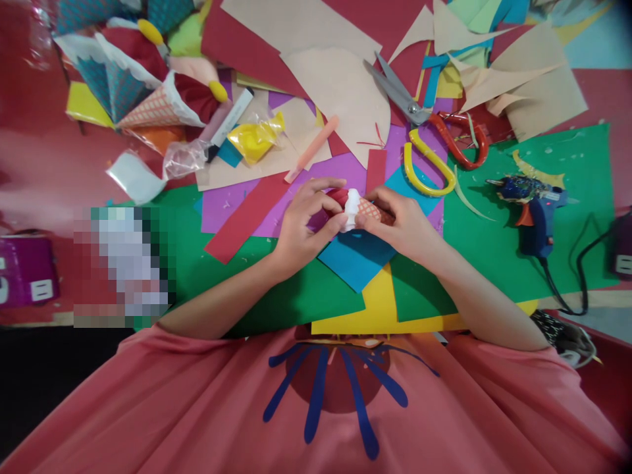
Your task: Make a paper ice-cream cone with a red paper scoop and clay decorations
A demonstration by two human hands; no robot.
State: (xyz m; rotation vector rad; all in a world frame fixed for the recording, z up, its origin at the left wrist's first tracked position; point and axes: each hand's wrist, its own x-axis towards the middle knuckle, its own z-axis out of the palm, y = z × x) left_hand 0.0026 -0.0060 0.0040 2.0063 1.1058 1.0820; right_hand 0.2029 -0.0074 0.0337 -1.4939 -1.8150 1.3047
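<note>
A small craft ice cream cone (369, 210) lies sideways between my two hands, over blue and purple sheets. It has a red top, a wavy white band and an orange grid-patterned cone. My left hand (312, 220) grips the red and white end, with its thumb against the white band. The fingers of my right hand (399, 220) pinch the patterned part, hiding some of it. Larger cones of the same style, one orange-patterned (160, 105) and one teal (108, 82), lie at the upper left.
Open scissors (413, 112) with red and yellow handles lie beyond my right hand. A blue glue gun (537, 220) with a cord rests on the green sheet (582, 164) at right. Yellow clay in plastic (255, 139), a marker (232, 118) and beige offcuts (533, 79) lie around.
</note>
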